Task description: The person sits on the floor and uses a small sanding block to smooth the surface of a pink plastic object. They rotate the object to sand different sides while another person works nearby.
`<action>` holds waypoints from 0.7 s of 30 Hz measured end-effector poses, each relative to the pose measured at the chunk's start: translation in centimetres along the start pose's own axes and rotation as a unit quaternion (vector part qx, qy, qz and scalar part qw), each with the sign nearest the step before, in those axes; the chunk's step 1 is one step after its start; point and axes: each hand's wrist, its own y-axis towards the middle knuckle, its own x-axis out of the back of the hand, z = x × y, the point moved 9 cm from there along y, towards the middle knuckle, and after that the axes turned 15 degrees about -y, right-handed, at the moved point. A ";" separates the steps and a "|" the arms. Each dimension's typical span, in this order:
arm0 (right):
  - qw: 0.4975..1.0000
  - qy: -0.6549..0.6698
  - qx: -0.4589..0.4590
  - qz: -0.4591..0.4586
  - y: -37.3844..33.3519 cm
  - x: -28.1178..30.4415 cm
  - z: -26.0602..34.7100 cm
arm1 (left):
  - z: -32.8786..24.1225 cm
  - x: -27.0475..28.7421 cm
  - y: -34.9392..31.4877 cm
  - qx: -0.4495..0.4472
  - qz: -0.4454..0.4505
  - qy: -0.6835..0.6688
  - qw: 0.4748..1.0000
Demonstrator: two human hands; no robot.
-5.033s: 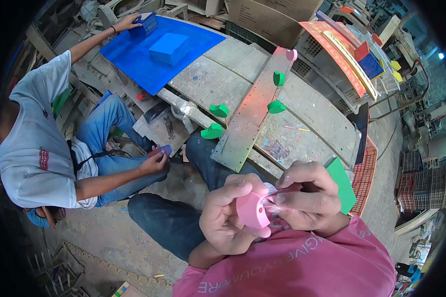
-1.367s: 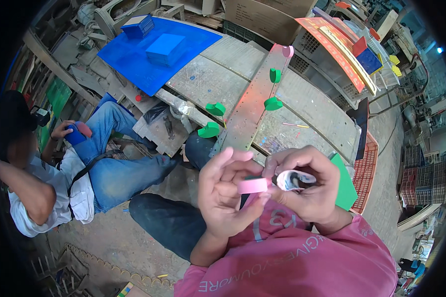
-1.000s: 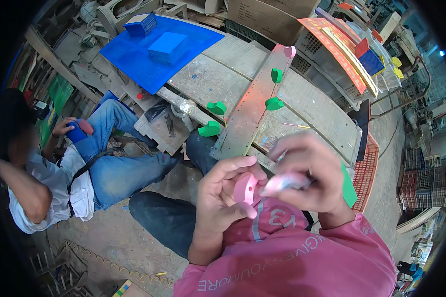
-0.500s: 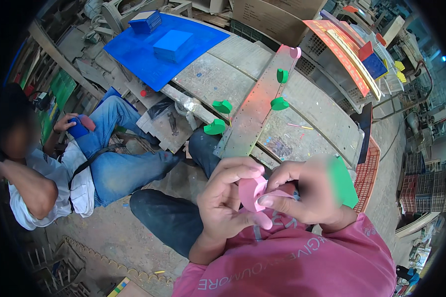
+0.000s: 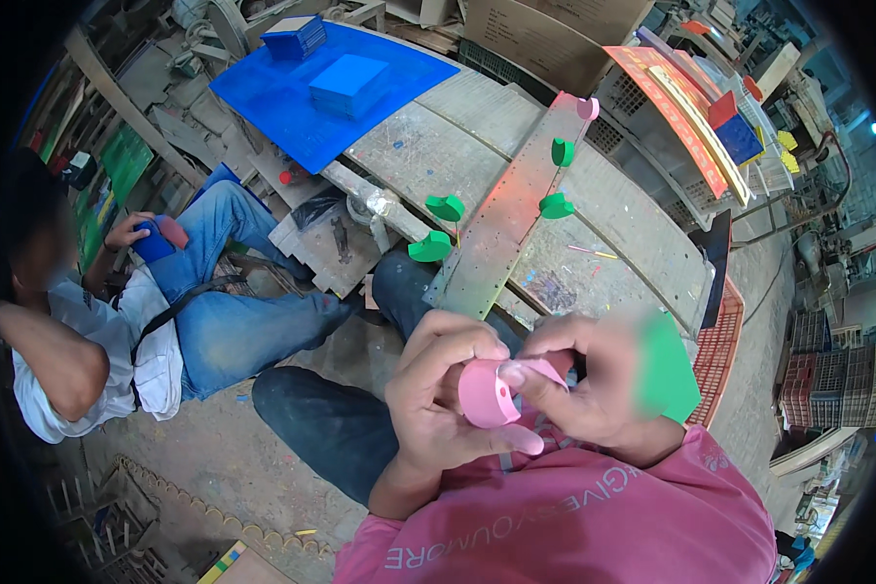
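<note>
My left hand [image 5: 438,399] grips a pink block [image 5: 487,395] with a curved face, low in front of my pink shirt. A small reddish spot or hole shows on the block's edge. My right hand [image 5: 579,389] is closed, its thumb tip against the block's upper right edge. Between its fingers is a thin pink strip [image 5: 553,366], partly hidden, its material hard to make out. Beyond my hands lies a long plank [image 5: 492,234] dotted with holes. Green curved pieces [image 5: 557,205] stand along its edges, and a pink piece [image 5: 588,108] sits at its far end.
Blue blocks [image 5: 348,86] stand on a blue sheet [image 5: 273,102] on the wooden table [image 5: 642,243]. A co-worker [image 5: 78,350] sits at left holding a blue piece. A green thing [image 5: 674,375] is by my right wrist; an orange crate [image 5: 718,350] stands at right.
The pink block has turned in my left hand, so its broad curved face shows more. My right thumb has shifted up to the block's upper edge.
</note>
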 end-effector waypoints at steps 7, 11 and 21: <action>0.999 0.033 -0.005 -0.002 0.1 -0.2 -0.4 | 0.1 0.0 0.1 -0.013 -0.005 0.011 1.000; 0.997 0.053 -0.054 0.034 -0.1 -0.5 -0.7 | -0.2 0.0 0.2 -0.020 -0.004 0.021 1.000; 0.998 0.043 -0.011 -0.051 -0.6 0.2 -0.6 | 0.1 -0.3 0.2 -0.027 -0.006 0.017 0.999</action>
